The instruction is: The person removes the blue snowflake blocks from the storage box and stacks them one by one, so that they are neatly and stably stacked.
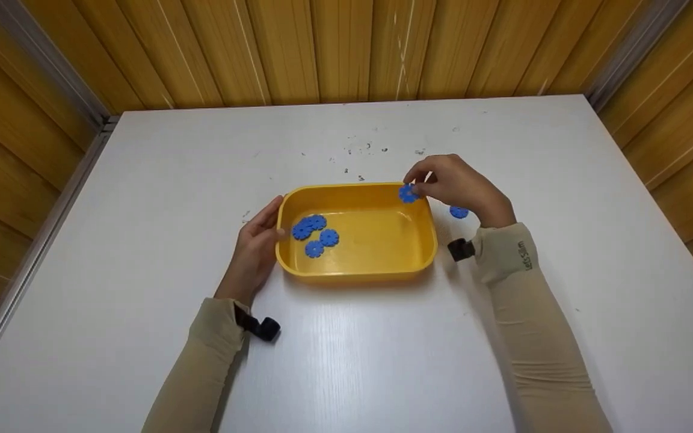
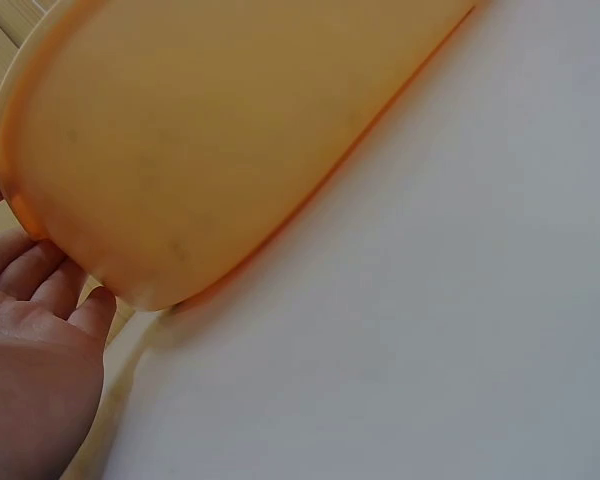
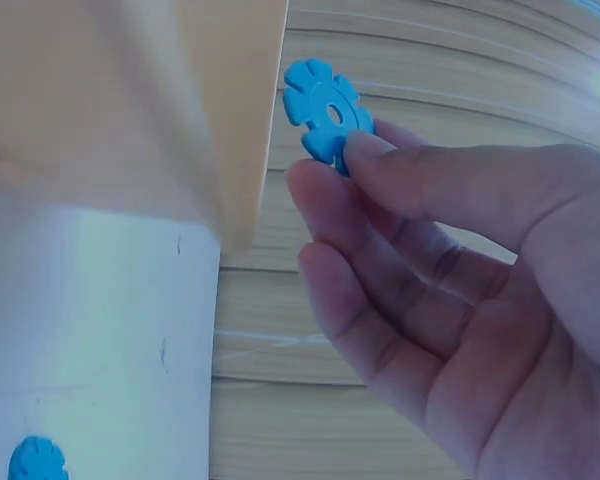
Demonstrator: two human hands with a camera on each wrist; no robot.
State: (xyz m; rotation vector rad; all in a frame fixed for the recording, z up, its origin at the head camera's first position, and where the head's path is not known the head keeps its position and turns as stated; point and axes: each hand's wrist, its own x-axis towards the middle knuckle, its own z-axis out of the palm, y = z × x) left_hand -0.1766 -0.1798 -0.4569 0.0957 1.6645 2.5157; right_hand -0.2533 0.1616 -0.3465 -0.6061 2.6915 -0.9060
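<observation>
While right hand (image 1: 459, 185) pinches notched blue disc (image 1: 406, 193), left hand (image 1: 252, 255) grips yellow tub (image 1: 373, 243) (glossy, rounded), white table (image 1: 352, 361), wood-grain panels (image 1: 346, 51).

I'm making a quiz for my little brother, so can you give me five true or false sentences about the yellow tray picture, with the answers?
1. The left hand holds the yellow tray. True.
2. The tray is upside down. False: its open side faces up.
3. The right hand pinches a notched blue disc. True.
4. The tray holds red balls. False: it holds other blue discs.
5. A loose disc lies outside the tray. True.
</observation>
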